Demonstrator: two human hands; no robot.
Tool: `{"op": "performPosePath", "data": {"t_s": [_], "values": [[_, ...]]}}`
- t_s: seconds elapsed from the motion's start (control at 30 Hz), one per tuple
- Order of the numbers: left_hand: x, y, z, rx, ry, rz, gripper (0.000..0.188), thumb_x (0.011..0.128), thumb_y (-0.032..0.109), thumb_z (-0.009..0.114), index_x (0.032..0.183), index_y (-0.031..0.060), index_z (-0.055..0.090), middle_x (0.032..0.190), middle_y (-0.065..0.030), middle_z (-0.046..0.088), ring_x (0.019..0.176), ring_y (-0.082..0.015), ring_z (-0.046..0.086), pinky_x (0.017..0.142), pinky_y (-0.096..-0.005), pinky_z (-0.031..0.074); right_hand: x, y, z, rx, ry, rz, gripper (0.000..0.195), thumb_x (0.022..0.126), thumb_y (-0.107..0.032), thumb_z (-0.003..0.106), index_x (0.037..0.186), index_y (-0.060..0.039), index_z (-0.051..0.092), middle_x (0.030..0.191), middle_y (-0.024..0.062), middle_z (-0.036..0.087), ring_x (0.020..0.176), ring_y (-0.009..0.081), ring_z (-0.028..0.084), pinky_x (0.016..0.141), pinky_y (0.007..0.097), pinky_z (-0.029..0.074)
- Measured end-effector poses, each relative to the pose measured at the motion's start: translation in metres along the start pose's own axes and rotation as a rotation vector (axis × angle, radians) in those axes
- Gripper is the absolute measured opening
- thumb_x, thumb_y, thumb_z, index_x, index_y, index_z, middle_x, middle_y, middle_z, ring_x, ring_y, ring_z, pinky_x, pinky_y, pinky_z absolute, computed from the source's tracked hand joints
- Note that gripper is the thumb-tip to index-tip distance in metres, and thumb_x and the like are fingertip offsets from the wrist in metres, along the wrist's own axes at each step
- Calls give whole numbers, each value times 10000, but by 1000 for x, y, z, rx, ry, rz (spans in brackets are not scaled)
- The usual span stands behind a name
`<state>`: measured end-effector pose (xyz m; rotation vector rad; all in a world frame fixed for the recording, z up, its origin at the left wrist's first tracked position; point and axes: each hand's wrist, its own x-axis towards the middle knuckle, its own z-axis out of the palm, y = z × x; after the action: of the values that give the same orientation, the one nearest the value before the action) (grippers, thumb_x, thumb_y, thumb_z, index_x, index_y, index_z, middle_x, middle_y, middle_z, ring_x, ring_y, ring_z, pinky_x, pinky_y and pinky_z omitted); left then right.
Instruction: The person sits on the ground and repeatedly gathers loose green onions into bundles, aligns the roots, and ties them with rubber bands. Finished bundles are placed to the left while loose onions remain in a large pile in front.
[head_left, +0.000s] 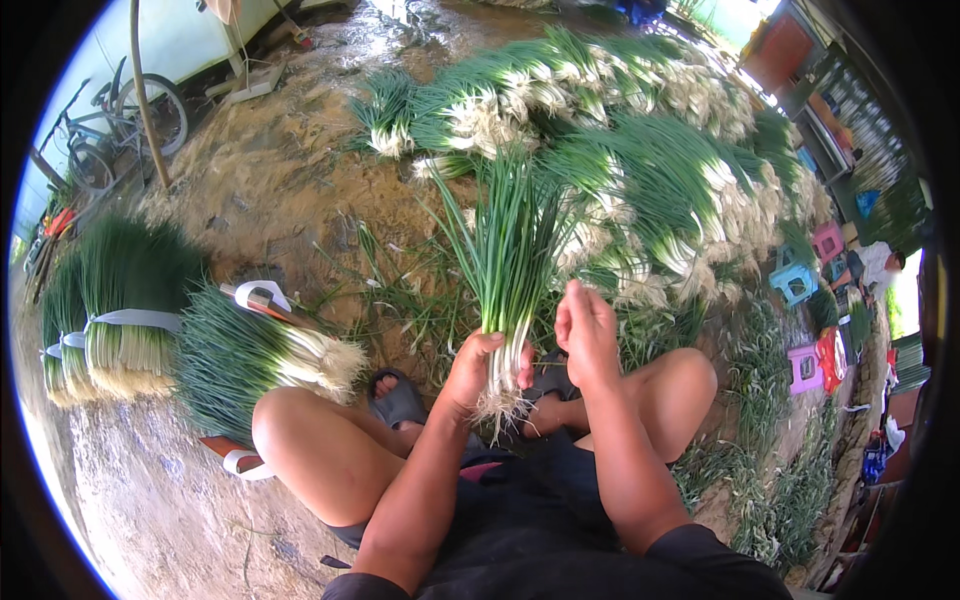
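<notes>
My left hand (474, 367) is closed around the white stems of a bunch of green onions (510, 277), held upright with the roots hanging down and the leaves pointing away from me. Just right of the bunch is my right hand (586, 330), raised with its fingers bent together; whether it pinches something thin cannot be told. Beyond both hands lie heaped green onions (652, 172) with pale roots. Beside my left knee a thick pile of green onions (240, 360) rests on a strap with white ends (262, 296).
Large bundles tied with white bands (139, 318) stand at the left. Loose leaves (420, 300) litter the muddy ground around my sandals (397, 401). A bicycle (127, 120) and a pole (142, 97) are at upper left. Plastic stools (793, 277) and another person (876, 266) are at right.
</notes>
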<state>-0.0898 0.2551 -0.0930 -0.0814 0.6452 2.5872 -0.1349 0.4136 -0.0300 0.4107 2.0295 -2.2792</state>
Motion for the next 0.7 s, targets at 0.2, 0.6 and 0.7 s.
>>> {"op": "performPosePath", "data": {"t_s": [0.2, 0.6, 0.7], "values": [[4, -5, -5, 73, 40, 1, 427, 923, 332, 520, 1151, -28, 553, 836, -159, 667, 624, -243, 660, 610, -366, 577, 5, -13, 17, -587, -252, -188, 357, 945, -275, 747, 964, 53, 608, 749, 130, 677, 624, 158, 648, 603, 335, 525], [0, -2, 4, 389, 101, 68, 401, 943, 305, 572, 1186, -13, 555, 826, -128, 660, 651, -227, 667, 625, -350, 566, 22, -5, 9, -236, -328, 207, 221, 993, -219, 688, 944, -22, 601, 737, 21, 590, 567, 70, 482, 470, 232, 361], [2, 0, 8, 392, 125, 84, 316, 958, 219, 598, 1174, -7, 553, 836, -111, 657, 653, -214, 664, 622, -337, 565, 15, 5, 7, -96, -263, 175, 196, 1015, -186, 648, 984, -4, 582, 771, 48, 604, 584, 90, 512, 506, 267, 440]]}}
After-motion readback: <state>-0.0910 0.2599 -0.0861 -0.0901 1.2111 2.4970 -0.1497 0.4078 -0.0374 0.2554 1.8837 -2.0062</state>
